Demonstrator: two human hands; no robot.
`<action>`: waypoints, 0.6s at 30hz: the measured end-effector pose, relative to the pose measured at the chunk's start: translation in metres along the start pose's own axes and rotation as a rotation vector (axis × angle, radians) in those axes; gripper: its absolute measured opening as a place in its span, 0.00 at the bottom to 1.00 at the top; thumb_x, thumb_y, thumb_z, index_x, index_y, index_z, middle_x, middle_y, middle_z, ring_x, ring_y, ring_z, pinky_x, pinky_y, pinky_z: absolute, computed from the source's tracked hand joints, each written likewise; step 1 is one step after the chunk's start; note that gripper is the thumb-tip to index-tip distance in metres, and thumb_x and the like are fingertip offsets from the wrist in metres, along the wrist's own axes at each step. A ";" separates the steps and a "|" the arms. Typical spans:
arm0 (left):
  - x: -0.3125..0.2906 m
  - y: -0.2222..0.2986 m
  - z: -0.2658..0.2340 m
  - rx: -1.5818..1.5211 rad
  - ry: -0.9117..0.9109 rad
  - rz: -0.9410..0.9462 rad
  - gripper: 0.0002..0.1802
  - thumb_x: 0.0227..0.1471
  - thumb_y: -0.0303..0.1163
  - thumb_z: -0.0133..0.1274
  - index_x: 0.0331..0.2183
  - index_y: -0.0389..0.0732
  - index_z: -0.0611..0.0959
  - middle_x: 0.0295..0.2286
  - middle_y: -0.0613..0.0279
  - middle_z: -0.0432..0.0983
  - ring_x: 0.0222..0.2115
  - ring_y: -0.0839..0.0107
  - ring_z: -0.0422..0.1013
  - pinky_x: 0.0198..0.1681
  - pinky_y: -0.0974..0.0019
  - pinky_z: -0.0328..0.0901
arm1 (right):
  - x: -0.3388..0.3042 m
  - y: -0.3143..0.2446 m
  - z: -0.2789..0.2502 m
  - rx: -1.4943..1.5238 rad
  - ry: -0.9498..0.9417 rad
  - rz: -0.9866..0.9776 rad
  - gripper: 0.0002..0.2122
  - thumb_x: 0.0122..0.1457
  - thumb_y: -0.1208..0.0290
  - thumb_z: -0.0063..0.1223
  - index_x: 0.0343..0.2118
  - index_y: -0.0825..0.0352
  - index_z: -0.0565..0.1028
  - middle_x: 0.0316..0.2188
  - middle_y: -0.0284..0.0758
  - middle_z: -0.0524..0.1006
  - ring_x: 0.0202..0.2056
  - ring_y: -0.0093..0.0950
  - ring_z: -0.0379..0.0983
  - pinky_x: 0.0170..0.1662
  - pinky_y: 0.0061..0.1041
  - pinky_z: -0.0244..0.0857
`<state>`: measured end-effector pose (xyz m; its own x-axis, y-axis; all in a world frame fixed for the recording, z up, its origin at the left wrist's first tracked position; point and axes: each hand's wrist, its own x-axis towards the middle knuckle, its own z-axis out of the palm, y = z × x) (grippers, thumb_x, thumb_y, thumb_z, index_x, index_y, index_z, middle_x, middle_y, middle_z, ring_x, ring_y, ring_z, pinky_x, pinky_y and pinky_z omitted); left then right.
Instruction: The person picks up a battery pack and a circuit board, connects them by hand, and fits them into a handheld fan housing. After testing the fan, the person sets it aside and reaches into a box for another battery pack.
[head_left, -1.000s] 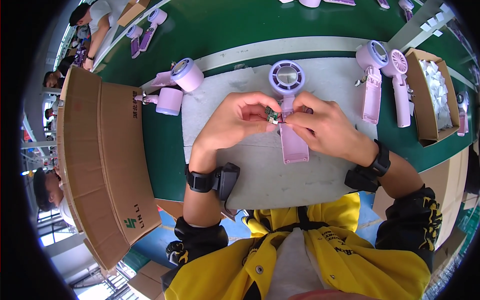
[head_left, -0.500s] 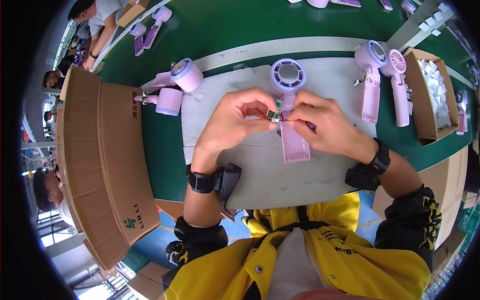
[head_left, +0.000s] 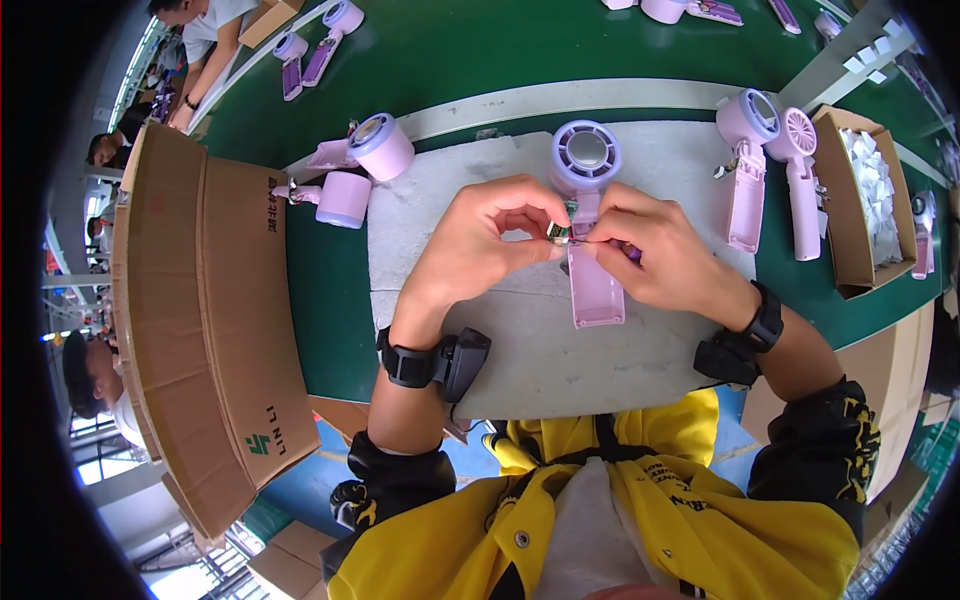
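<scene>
Between its thumb and fingertips, my left hand [head_left: 487, 235] pinches a small green circuit board [head_left: 558, 232]. My right hand [head_left: 660, 245] is closed against the board's edge, its fingertips on what looks like a thin wire [head_left: 582, 241]. A bit of purple [head_left: 631, 252] shows under its curled fingers; I cannot make out what it is. Below both hands lies a pink handheld fan with its round head [head_left: 586, 157] pointing away from me and its open, hollow handle [head_left: 597, 290] toward me. My fingers hide the joint between head and handle.
A grey mat [head_left: 480, 350] covers the green bench. Opened fans [head_left: 380, 148] lie at left, others [head_left: 748, 190] at right, beside a carton [head_left: 850, 200] of white pieces. A large cardboard box [head_left: 230, 300] stands at my left. A co-worker [head_left: 205, 40] leans over the far-left bench.
The whole view has shifted slightly, with the bench items a little lower and to the right. Both hands keep their pinch; the board appears tilted a little differently.
</scene>
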<state>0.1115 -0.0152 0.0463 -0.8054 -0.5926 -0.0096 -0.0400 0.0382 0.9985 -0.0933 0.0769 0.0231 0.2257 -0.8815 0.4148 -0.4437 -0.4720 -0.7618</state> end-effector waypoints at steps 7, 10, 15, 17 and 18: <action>0.000 0.004 0.003 0.052 0.025 -0.040 0.18 0.43 0.12 0.57 0.39 0.35 0.81 0.32 0.65 0.77 0.32 0.78 0.72 0.39 0.72 0.70 | -0.001 0.000 0.000 -0.048 -0.004 -0.078 0.05 0.51 0.82 0.58 0.31 0.70 0.75 0.27 0.36 0.71 0.21 0.29 0.69 0.23 0.26 0.62; 0.000 0.002 0.005 0.115 0.023 -0.011 0.19 0.42 0.13 0.56 0.41 0.34 0.80 0.32 0.64 0.78 0.32 0.77 0.73 0.40 0.72 0.70 | -0.004 -0.003 0.006 -0.042 0.078 0.029 0.09 0.50 0.82 0.59 0.36 0.69 0.74 0.30 0.37 0.72 0.23 0.30 0.71 0.24 0.26 0.64; 0.003 0.002 0.010 0.142 0.072 0.010 0.21 0.41 0.14 0.56 0.41 0.34 0.80 0.32 0.62 0.79 0.32 0.75 0.74 0.42 0.70 0.72 | 0.000 -0.006 0.008 -0.125 0.192 0.036 0.17 0.48 0.81 0.61 0.42 0.68 0.71 0.34 0.39 0.73 0.28 0.32 0.74 0.28 0.27 0.69; 0.003 0.002 0.012 0.160 0.079 0.012 0.21 0.41 0.14 0.56 0.41 0.34 0.80 0.33 0.62 0.79 0.32 0.75 0.75 0.42 0.69 0.72 | 0.000 -0.006 0.009 -0.131 0.189 0.040 0.17 0.48 0.81 0.62 0.42 0.68 0.71 0.35 0.39 0.73 0.29 0.32 0.75 0.29 0.27 0.69; 0.003 0.002 0.013 0.182 0.087 0.015 0.21 0.41 0.14 0.56 0.41 0.34 0.80 0.33 0.61 0.79 0.31 0.74 0.75 0.42 0.69 0.72 | -0.001 -0.007 0.009 -0.137 0.188 0.041 0.17 0.47 0.81 0.62 0.41 0.68 0.72 0.36 0.39 0.73 0.30 0.33 0.75 0.30 0.27 0.70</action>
<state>0.1011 -0.0064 0.0475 -0.7527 -0.6581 0.0182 -0.1405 0.1876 0.9722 -0.0831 0.0804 0.0236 0.0454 -0.8761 0.4799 -0.5655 -0.4186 -0.7106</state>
